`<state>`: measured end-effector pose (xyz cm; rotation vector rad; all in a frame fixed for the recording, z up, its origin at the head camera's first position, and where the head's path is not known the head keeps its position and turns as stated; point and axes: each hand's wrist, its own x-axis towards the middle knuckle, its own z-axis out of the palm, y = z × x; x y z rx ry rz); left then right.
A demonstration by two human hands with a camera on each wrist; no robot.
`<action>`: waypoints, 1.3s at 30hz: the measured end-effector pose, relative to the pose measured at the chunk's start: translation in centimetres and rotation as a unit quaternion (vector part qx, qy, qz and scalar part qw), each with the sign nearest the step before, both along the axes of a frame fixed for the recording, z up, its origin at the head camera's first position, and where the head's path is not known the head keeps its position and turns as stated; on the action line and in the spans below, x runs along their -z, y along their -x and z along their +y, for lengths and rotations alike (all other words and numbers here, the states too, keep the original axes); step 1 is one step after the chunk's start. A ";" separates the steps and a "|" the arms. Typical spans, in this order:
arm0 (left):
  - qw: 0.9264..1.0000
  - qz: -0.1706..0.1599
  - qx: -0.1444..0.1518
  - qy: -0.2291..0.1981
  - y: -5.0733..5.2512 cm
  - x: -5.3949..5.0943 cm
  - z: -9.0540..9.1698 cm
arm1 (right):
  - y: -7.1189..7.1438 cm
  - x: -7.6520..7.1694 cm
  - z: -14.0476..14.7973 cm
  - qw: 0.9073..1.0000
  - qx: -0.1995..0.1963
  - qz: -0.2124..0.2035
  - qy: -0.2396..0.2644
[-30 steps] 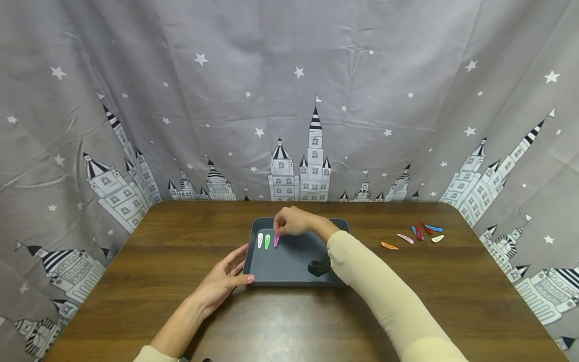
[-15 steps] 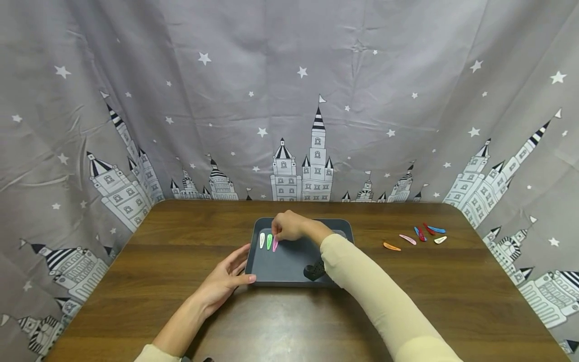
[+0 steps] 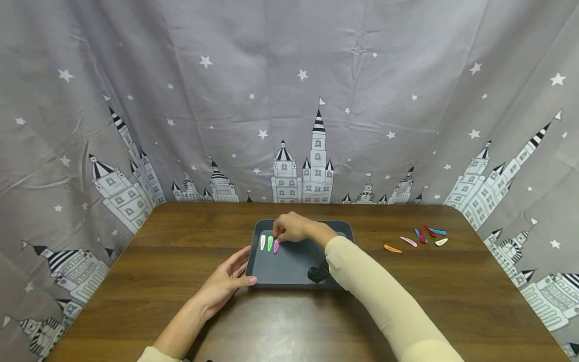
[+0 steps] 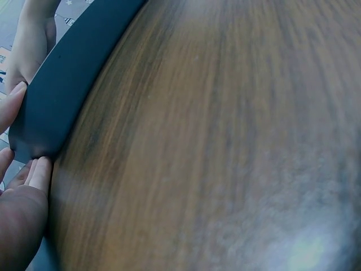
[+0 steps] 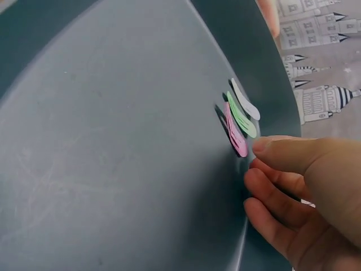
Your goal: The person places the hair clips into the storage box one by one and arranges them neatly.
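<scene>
A dark grey tray (image 3: 285, 270) sits on the wooden table. My left hand (image 3: 221, 282) grips its near left corner, thumb at the front rim and fingers along the left side. Inside the tray, a white hair clip (image 3: 263, 243), a green hair clip (image 3: 270, 244) and a pink hair clip (image 3: 276, 247) lie side by side at the far left. Over the pink one hovers my right hand (image 3: 293, 228). In the right wrist view, its thumb and fingers (image 5: 276, 192) are loosely bent just beside the end of the pink clip (image 5: 236, 132), with a small gap between.
To the right of the tray, an orange hair clip (image 3: 392, 248), a light pink hair clip (image 3: 409, 241), a white hair clip (image 3: 441, 242) and several red and blue hair clips (image 3: 421, 236) lie on the table (image 3: 452, 291). A grey curtain (image 3: 203, 125) hangs behind.
The pink clip has come down beside the green one, and my right fingers have loosened from it. My left hand keeps its place on the tray corner.
</scene>
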<state>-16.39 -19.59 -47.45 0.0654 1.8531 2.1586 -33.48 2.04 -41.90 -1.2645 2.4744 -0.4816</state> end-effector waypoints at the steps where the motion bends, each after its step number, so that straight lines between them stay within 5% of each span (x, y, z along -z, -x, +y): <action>1: 1.000 -0.001 0.000 0.000 0.0 0.0 0.0 | 0.0 -0.1 0.1 1.000 0.001 -0.004 0.004; 29: 1.000 0.006 -0.005 -0.004 0.1 0.1 0.1 | -0.5 -4.4 6.5 0.998 -0.002 -0.016 0.056; 39: 1.000 0.005 -0.003 -0.005 0.0 0.0 0.1 | -0.3 -4.8 10.1 0.997 0.017 -0.013 0.069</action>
